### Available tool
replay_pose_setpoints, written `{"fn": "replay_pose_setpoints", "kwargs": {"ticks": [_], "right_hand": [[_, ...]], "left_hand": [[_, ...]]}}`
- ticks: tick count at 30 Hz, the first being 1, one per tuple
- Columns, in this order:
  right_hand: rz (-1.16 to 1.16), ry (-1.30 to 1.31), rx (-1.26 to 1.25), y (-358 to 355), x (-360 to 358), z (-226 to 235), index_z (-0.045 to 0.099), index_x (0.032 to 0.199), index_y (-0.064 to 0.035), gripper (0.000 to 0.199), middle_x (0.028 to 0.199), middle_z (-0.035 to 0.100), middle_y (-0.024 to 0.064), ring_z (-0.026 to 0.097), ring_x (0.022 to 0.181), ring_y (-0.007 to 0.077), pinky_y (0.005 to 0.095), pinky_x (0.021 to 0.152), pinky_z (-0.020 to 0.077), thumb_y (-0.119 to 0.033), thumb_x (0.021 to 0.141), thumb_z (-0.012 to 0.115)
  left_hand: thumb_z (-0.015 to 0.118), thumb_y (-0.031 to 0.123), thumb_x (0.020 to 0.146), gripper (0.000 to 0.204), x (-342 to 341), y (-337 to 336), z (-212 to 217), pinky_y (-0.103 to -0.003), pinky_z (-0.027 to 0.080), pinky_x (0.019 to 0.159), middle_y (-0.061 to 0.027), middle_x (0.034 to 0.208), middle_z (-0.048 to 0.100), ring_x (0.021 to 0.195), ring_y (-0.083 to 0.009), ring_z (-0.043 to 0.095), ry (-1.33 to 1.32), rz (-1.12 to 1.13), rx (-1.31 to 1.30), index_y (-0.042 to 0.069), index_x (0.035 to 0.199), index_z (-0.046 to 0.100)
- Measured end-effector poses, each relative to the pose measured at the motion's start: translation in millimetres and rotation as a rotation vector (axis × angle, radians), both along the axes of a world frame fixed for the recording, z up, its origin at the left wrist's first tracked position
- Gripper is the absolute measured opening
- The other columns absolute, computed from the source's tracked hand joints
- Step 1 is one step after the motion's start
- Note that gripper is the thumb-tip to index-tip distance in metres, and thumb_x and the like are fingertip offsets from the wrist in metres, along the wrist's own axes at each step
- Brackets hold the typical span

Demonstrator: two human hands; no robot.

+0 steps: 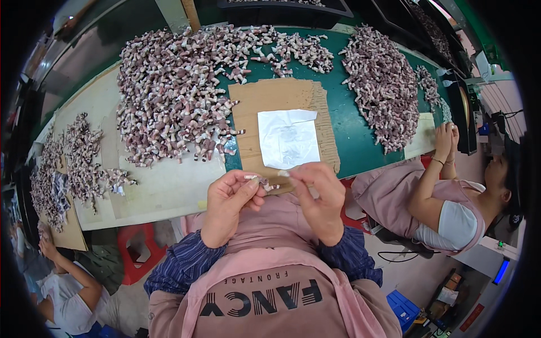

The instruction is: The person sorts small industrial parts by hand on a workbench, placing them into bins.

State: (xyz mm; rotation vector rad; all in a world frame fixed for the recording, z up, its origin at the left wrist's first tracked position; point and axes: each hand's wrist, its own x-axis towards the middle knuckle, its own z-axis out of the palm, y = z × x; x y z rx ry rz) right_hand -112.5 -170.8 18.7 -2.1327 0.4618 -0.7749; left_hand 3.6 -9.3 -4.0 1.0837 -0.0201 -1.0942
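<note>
Between the thumb and fingers of my left hand (225, 208) is a small figurine-like piece (269, 186), mauve-brown and white, with stubby ends sticking out. My right hand (324, 203) pinches a tiny whitish bit (284, 173) just to the right of that piece, with a small gap between them. Both hands are raised over the near edge of a brown cardboard sheet (245, 129). On the cardboard lies a creased white paper or thin bag (288, 138). Left of it, a large heap of similar small pieces (169, 96) spreads over the table.
Another dense heap (380, 90) lies to the right on the green table (349, 135). A co-worker (451, 208) sits at the right, hands at the table. Another person (73, 293) works at the far left beside further heaps (84, 163). A red stool (138, 253) stands at lower left.
</note>
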Motion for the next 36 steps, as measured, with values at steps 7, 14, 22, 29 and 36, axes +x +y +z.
{"fn": "replay_pose_setpoints", "kwargs": {"ticks": [7,14,22,29,36], "right_hand": [[0.037,-0.031,0.011,14.5,0.7,-6.7,0.069,0.091,-0.0010,0.022,0.087,0.065,0.0103,0.062,0.079,0.0265,0.0351,0.067,0.0479,0.008,0.071,0.076],[0.105,-0.033,-0.131,17.2,3.0,-10.1,0.069,0.091,0.0000,0.022,0.087,0.064,0.0108,0.061,0.076,0.0270,0.0348,0.063,0.0482,0.008,0.071,0.075],[0.229,0.043,0.354,17.6,-4.4,-6.0,0.069,0.098,0.0022,0.021,0.091,0.062,0.0129,0.062,0.070,0.0227,0.0286,0.060,0.0488,0.008,0.079,0.073],[0.374,0.025,-0.263,13.4,-6.9,-1.0,0.072,0.095,0.0011,0.015,0.091,0.066,0.0119,0.065,0.075,0.0195,0.0278,0.061,0.0495,0.004,0.081,0.075],[0.365,0.148,0.464,18.5,-10.2,-3.0,0.069,0.096,0.0031,0.015,0.092,0.064,0.0133,0.064,0.074,0.0210,0.0274,0.062,0.0493,0.004,0.081,0.074]], "left_hand": [[0.059,0.010,0.100,0.010,-4.3,-3.3,0.5,-0.023,0.053,0.061,-0.0086,0.086,0.070,0.070,-0.0122,0.066,-0.017,0.043,0.001,0.002,0.104,0.062],[0.058,0.013,0.101,0.009,-4.4,1.1,3.1,-0.023,0.053,0.060,-0.0093,0.085,0.069,0.070,-0.0124,0.066,0.000,0.016,-0.044,0.004,0.102,0.058],[0.059,0.015,0.101,0.013,-0.3,10.0,12.3,-0.021,0.048,0.051,-0.0064,0.078,0.068,0.061,-0.0086,0.061,-0.133,-0.077,0.056,0.003,0.098,0.059],[0.061,0.017,0.100,0.014,3.5,17.7,20.9,-0.017,0.038,0.046,0.0000,0.070,0.063,0.054,-0.0013,0.051,-0.062,-0.191,0.172,0.004,0.095,0.060],[0.062,0.015,0.100,0.015,-2.9,19.2,22.0,-0.017,0.040,0.053,0.0012,0.072,0.062,0.062,-0.0022,0.054,-0.253,-0.187,0.183,0.002,0.092,0.059]]}}
